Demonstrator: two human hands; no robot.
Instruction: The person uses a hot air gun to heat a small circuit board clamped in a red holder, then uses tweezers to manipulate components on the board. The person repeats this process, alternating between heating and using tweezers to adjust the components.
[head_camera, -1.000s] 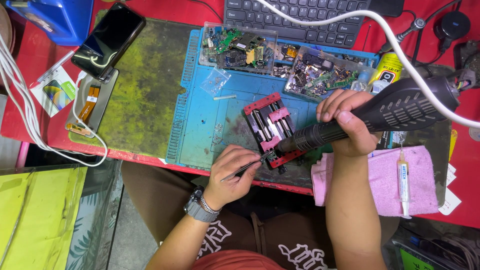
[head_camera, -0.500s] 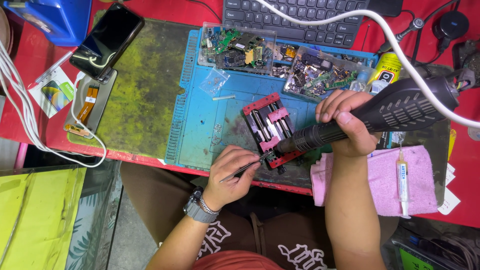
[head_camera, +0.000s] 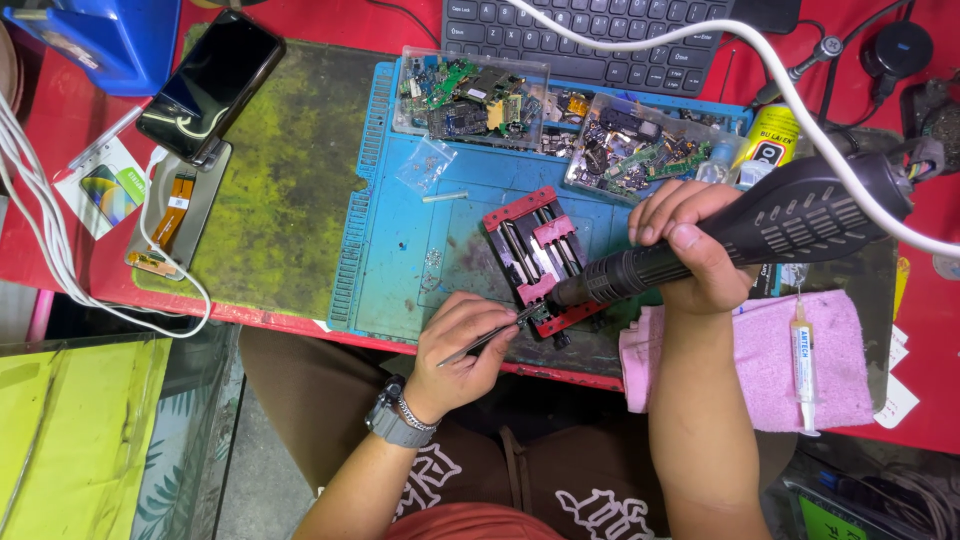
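My right hand (head_camera: 688, 243) grips a black hot-air gun (head_camera: 760, 228), its nozzle aimed at the near end of a red clamp fixture (head_camera: 541, 258) on the blue work mat (head_camera: 400, 230). A white hose (head_camera: 800, 110) runs from the tool's back end. My left hand (head_camera: 462, 352), with a wristwatch, holds thin tweezers (head_camera: 490, 340) whose tips reach the fixture's near edge, close to the nozzle. What sits in the fixture is too small to make out.
Two clear trays of circuit parts (head_camera: 470, 92) lie behind the fixture, a black keyboard (head_camera: 600, 35) beyond. A phone (head_camera: 210, 85) and a phone frame (head_camera: 175, 215) lie at left on a green mat (head_camera: 280, 170). A pink cloth (head_camera: 770, 360) carries a syringe (head_camera: 803, 360).
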